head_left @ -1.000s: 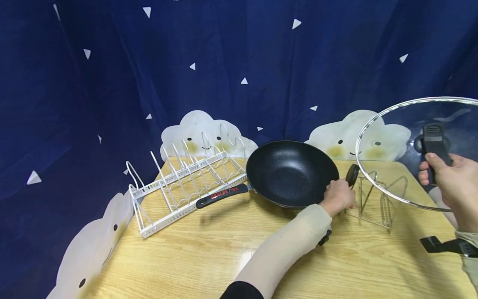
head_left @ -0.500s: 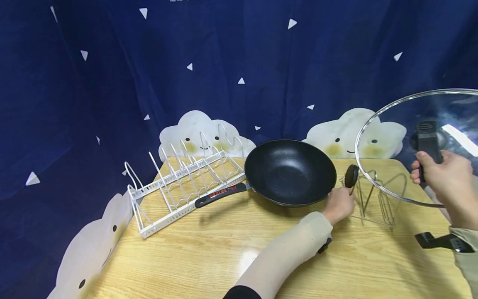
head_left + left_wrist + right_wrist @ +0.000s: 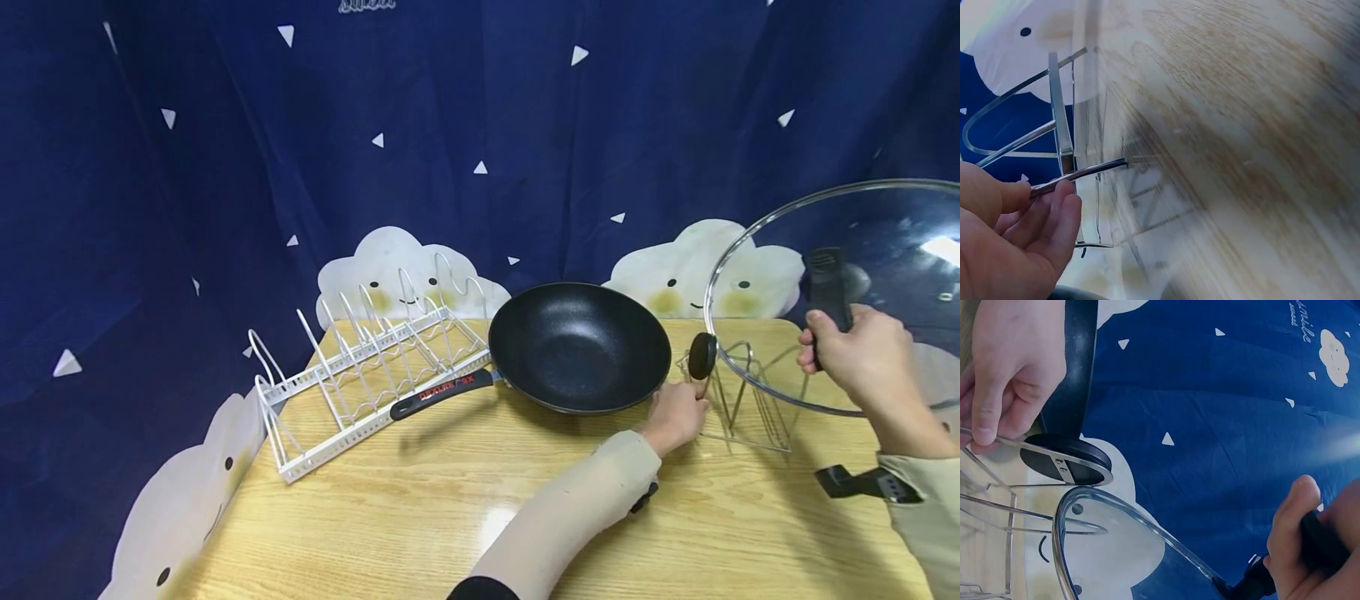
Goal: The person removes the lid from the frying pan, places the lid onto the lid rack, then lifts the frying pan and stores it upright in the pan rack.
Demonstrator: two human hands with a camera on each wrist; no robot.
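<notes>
My right hand [image 3: 862, 358] grips the black handle [image 3: 828, 283] of a large glass lid [image 3: 772, 250] with a metal rim, raised at the right and tilted on edge. In the head view the lid's lower rim overlaps a small wire rack [image 3: 738, 408] on the table. With thumb and fingers, my left hand [image 3: 1022, 231] pinches a thin metal bar [image 3: 1100, 169] of that rack. A black oval piece [image 3: 1066, 459] sits behind the rack's wire loop in the right wrist view; what it belongs to is unclear. Just left of my left hand stands a black wok [image 3: 581, 350].
A white wire rack [image 3: 322, 454] with several upright dividers stands at the left, and the wok's long black handle [image 3: 442, 393] lies over its front rail. Behind the wooden table [image 3: 420, 517] hang cloud cut-outs [image 3: 693, 267] and a blue curtain [image 3: 450, 108].
The lid and my right hand have shifted slightly left, and the lid has turned a little. My left hand has moved slightly down, away from the wok's rim. The wok stays in place.
</notes>
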